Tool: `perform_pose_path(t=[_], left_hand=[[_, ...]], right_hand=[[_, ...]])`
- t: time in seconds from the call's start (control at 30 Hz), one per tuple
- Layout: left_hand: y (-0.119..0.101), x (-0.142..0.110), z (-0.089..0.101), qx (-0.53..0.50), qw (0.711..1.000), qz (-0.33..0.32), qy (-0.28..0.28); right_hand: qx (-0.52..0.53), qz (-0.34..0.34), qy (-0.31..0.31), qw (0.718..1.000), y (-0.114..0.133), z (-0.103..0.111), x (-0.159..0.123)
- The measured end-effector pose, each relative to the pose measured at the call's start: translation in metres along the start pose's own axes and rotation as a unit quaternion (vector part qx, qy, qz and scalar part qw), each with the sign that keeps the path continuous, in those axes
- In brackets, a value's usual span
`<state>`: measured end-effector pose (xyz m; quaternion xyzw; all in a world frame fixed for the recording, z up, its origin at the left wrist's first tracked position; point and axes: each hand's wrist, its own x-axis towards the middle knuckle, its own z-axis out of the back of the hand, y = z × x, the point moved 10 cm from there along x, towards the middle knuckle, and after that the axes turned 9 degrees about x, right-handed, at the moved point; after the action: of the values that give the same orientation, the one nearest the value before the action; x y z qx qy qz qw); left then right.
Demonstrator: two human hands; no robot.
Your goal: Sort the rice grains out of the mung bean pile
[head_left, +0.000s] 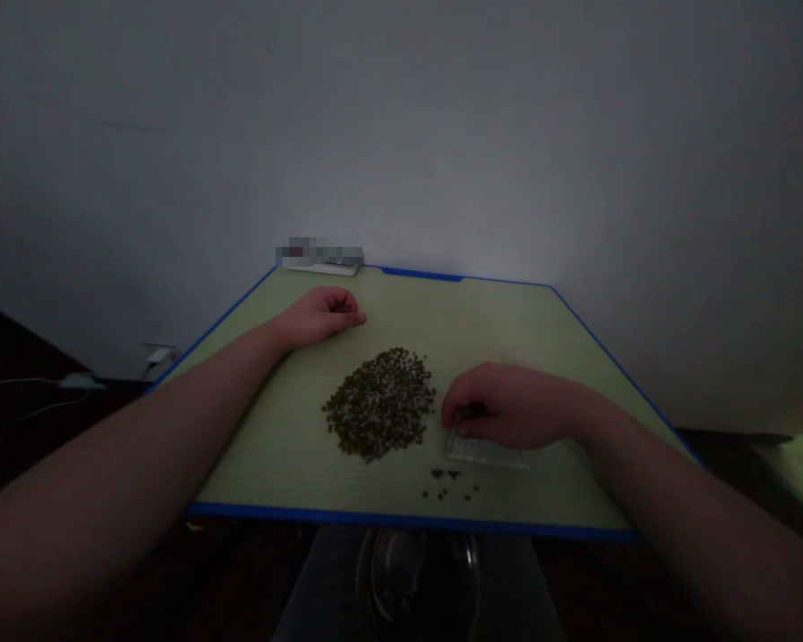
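Observation:
A roughly round pile of small green-brown bean-like pieces (379, 406) lies on the pale table (274, 468). Beyond the pile and to its left, my left hand (321, 316) rests on the tabletop, fingers loosely curled in and thumb stretched along them; nothing shows in it. Right of the pile, my right hand (509, 406) is over a shallow clear plastic tray (488, 455), its fingers bent together at the tray's left end. Whatever the fingertips hold is hidden in shadow. Several loose pieces (445, 493) lie scattered in front of the tray.
Blue edging (415, 519) runs round the table. A white object with a blurred-out top (325, 263) sits at the far left corner, against the grey wall (442, 134). Below the front edge is a round, shiny transparent object (418, 580). Cables and a plug (161, 357) are at left.

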<state>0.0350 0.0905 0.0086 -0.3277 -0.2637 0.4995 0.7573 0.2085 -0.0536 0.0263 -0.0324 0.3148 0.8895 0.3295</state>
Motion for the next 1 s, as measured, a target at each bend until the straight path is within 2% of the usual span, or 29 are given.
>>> perform_pose_path(t=[0.2,0.67,0.8,1.0], left_hand=[[-0.002,-0.001,0.001,0.0,1.0,0.001,-0.009],[-0.001,0.0,0.001,-0.004,1.0,0.0,-0.005],[-0.003,-0.001,0.001,0.004,1.0,0.0,-0.005],[-0.003,-0.001,0.001,0.002,1.0,0.006,-0.005]], right_hand=[[0.035,0.01,0.044,0.998,0.008,-0.009,-0.002],[0.043,-0.001,0.068,0.997,0.008,-0.013,-0.005],[0.041,0.016,0.069,0.997,0.012,-0.015,-0.005],[0.022,0.005,0.049,0.999,0.008,-0.01,-0.004]])
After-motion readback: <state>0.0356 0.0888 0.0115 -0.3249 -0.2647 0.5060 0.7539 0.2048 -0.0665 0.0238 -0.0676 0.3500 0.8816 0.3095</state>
